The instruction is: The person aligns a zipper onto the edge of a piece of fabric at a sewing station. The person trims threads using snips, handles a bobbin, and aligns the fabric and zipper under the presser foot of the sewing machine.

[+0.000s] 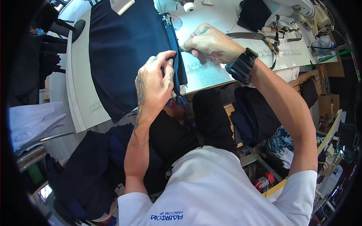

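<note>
A large piece of navy fabric [128, 56] lies on the sewing table, and a dark blue zipper [173, 56] runs along its right edge. The upper end of the zipper is at the presser foot [166, 19] of a sewing machine. My left hand [154, 79] rests over the fabric, its thumb and index finger closed on the zipper. The zipper's loose, frayed end [181, 100] hangs past the table's front edge. My right hand [211, 43] is closed in a pinch at the fabric's right edge, just below the presser foot. Its fingertips are partly hidden.
Large scissors [247, 35] lie right of my right hand, near a dark fabric piece [254, 15]. A printed ruler [205, 66] runs along the table. A white box-shaped object [121, 5] sits on the fabric. Dark folded garments [256, 113] are below the table's right side.
</note>
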